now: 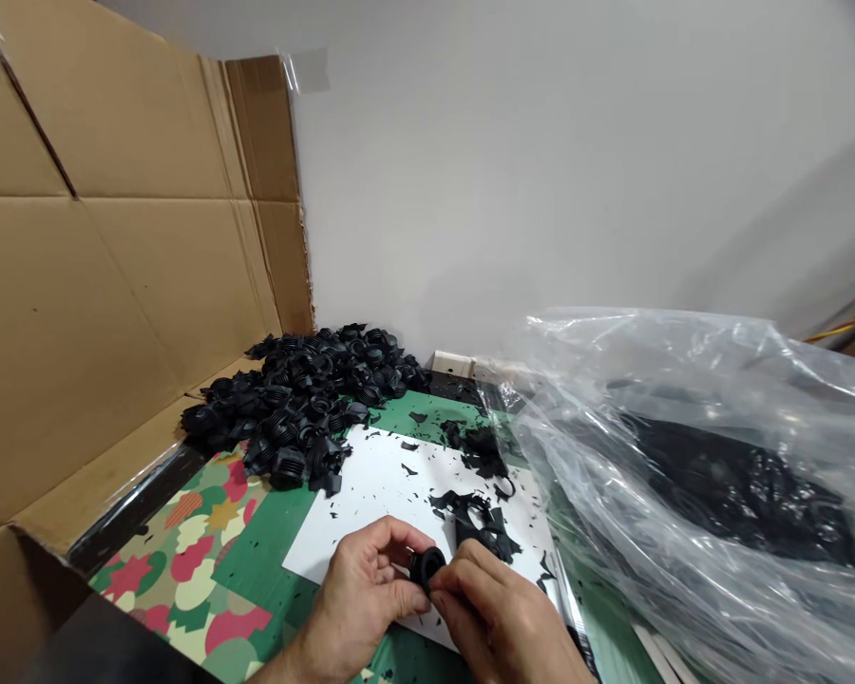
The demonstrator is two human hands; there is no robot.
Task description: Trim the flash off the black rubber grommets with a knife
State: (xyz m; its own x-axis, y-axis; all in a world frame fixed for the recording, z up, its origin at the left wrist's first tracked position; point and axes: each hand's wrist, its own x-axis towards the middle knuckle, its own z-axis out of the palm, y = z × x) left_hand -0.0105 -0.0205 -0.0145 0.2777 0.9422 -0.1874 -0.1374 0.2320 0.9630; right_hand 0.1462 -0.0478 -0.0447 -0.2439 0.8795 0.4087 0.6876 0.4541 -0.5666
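Between my two hands is a small black rubber part (427, 567) with a round opening tilted upward, low over the white sheet (374, 499). My left hand (360, 594) is closed around its left side with thumb and fingers. The fingertips of my right hand (503, 608) pinch its near right rim; whether they also hold a loose strip is hidden. Just beyond my right hand lie torn black rubber scraps (495, 532). A large pile of ribbed black rubber parts (292, 404) is heaped at the back left, several with ragged edges.
Cardboard walls (135, 266) stand on the left, with a plain wall (577, 171) behind. A clear plastic bag (598, 513) with black contents bulges over the right side. Underneath are a green surface (260, 556) and a patterned sheet (185, 560). Small black crumbs are scattered about.
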